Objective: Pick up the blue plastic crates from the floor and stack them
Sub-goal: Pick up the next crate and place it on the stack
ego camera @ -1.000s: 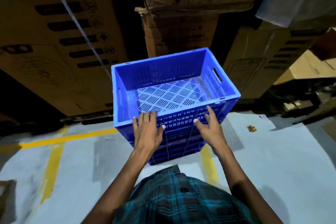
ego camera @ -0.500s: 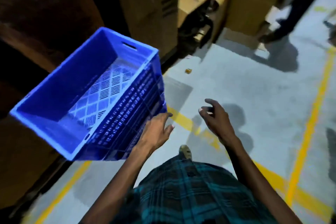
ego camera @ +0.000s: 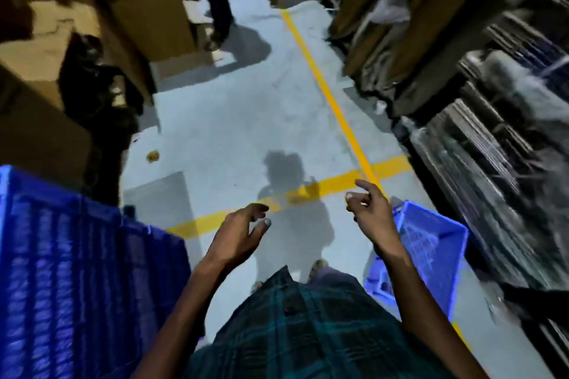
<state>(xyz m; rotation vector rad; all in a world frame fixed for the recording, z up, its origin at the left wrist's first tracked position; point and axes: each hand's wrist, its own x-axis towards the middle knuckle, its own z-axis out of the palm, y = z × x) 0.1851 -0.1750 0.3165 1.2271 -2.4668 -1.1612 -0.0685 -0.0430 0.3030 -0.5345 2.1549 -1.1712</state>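
Left hand [ego camera: 237, 237] off stack [ego camera: 77, 271] | right hand [ego camera: 372, 218] empty, grips apart | floor crate [ego camera: 431, 252] lengthwise away

Crate stack [ego camera: 77, 271] blurred, edge-cropped.

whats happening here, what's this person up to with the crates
A person in a plaid shirt is stacking blue plastic crates in a warehouse aisle. Right now both hands are empty: the left hand and the right hand hang open over the grey floor. A stack of blue crates stands at their left, and a single blue crate lies on the floor at their right.
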